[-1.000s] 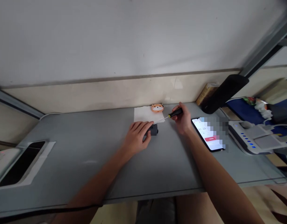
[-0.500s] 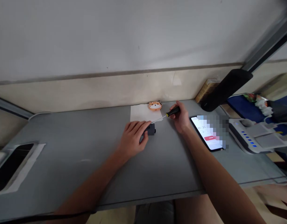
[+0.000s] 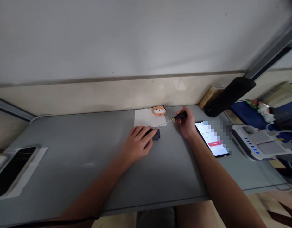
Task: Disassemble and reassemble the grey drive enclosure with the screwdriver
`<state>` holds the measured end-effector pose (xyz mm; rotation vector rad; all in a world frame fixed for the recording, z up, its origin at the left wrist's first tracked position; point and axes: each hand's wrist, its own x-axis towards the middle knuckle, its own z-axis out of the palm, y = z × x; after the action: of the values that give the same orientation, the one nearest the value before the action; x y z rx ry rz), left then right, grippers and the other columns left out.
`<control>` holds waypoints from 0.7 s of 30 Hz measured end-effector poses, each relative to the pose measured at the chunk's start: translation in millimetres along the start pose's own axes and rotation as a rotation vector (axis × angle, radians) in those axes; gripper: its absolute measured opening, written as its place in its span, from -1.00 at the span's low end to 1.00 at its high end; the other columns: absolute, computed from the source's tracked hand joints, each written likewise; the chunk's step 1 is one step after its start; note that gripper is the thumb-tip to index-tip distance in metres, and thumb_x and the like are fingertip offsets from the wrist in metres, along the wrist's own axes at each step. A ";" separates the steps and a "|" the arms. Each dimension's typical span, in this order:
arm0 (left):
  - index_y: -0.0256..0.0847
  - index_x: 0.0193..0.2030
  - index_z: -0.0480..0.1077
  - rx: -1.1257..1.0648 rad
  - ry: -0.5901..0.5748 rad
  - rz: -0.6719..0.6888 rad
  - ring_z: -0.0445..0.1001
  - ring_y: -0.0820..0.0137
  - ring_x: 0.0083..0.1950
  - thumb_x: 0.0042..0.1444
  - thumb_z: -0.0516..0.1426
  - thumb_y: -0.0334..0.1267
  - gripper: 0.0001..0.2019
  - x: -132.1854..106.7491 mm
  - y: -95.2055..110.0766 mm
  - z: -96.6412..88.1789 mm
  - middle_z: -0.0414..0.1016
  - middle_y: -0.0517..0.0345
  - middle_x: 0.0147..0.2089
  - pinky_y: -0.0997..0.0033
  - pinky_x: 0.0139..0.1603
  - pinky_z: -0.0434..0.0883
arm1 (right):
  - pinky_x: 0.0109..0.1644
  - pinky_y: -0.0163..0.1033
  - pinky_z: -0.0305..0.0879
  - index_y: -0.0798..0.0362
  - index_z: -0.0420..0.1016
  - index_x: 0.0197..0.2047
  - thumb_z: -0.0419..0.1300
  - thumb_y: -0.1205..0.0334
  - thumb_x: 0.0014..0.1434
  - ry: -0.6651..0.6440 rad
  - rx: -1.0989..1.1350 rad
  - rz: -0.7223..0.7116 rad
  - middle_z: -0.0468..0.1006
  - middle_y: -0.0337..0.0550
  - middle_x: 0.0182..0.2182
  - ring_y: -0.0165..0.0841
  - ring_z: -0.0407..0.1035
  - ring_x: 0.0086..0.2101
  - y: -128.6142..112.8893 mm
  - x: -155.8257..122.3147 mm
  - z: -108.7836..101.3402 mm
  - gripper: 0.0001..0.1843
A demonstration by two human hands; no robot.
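My left hand (image 3: 137, 143) lies over a small black box (image 3: 155, 135) on the grey table (image 3: 77, 152), fingers curled around it and pinning it down. My right hand (image 3: 187, 124) grips a screwdriver (image 3: 179, 116) by its black handle with a yellow collar. The thin metal shaft slants down to the left, and its tip meets the top of the black box. Behind the box lies a white paper sheet (image 3: 146, 117) with a small orange bear-faced object (image 3: 159, 110) at its far edge.
A lit phone (image 3: 212, 139) lies just right of my right hand. Further right sits a white device with blue lights (image 3: 252, 142). A black lamp head (image 3: 229, 95) leans over a brown box (image 3: 210, 94). At the left edge, a dark phone (image 3: 8, 172) rests on white paper.
Both hands stay on the box and screwdriver. The view drifted slightly; the screwdriver handle shifted a little while its tip remains at the box.
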<state>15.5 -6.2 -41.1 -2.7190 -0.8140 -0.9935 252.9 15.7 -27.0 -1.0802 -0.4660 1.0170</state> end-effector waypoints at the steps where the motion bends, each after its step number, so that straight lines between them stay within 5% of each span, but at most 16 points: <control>1: -0.12 0.23 0.47 0.001 -0.022 0.004 0.54 0.22 -0.04 0.32 0.03 -0.43 -0.60 0.0 -0.5 0.2 0.62 0.00 -0.03 0.18 0.02 0.46 | -0.66 -0.31 -0.06 -0.01 0.34 -0.58 0.34 -0.07 0.04 0.008 0.009 0.003 0.46 -0.30 -0.59 -0.55 0.07 -0.69 -0.6 0.1 0.1 -0.60; 7: -0.09 0.34 0.38 -0.106 -0.116 0.024 0.52 0.25 0.16 0.40 0.00 -0.35 -0.58 -1.5 -1.2 -1.5 0.58 0.01 0.19 0.18 0.17 0.45 | -0.65 -0.29 -0.07 0.00 0.34 -0.59 0.28 -0.01 0.12 0.024 0.018 -0.003 0.42 -0.32 -0.62 -0.55 0.05 -0.70 -1.9 2.2 -1.6 -0.62; 11: -0.12 0.21 0.47 -0.268 0.090 -0.186 0.52 0.26 0.19 0.42 -0.03 -0.30 -0.65 -4.8 -4.2 -7.2 0.60 -0.02 0.15 0.09 0.25 0.43 | -0.64 -0.29 -0.06 0.00 0.30 -0.58 0.30 -0.09 0.14 -0.037 0.018 -0.044 0.41 -0.35 -0.62 -0.57 0.06 -0.71 -6.7 1.6 -3.0 -0.55; 14: -0.15 0.07 0.52 -0.368 0.206 -0.403 0.56 0.28 0.07 0.41 -0.02 -0.28 -0.70 -5.3 -9.6 -6.8 0.63 -0.03 0.04 0.15 0.13 0.49 | -0.63 -0.29 -0.05 0.01 0.32 -0.58 0.30 -0.14 0.14 -0.040 0.033 -0.047 0.39 -0.36 -0.63 -0.58 0.06 -0.72 -11.7 -1.3 -1.9 -0.52; 17: -0.16 -0.11 0.54 -0.488 0.169 -0.572 0.58 0.34 -0.09 0.38 0.00 -0.30 -0.74 -2.5 -13.6 0.5 0.64 0.04 -0.13 0.28 -0.05 0.52 | -0.64 -0.29 -0.08 0.00 0.32 -0.60 0.29 -0.16 0.14 -0.034 0.038 -0.040 0.36 -0.36 -0.67 -0.57 0.05 -0.73 -13.8 -4.2 0.3 -0.50; 21: -0.16 -0.21 0.52 -0.506 0.158 -0.591 0.60 0.37 -0.19 0.38 -0.05 -0.33 -0.69 -0.9 -10.6 10.0 0.64 0.07 -0.21 0.37 -0.18 0.51 | -0.65 -0.29 -0.12 -0.01 0.31 -0.61 0.29 -0.18 0.13 -0.036 0.038 -0.045 0.34 -0.35 -0.69 -0.55 0.04 -0.74 -13.0 -5.9 2.3 -0.49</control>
<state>14.8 5.4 -50.1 -2.7719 -1.5706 -1.7083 254.1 10.5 -13.6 -1.0147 -0.4960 1.0035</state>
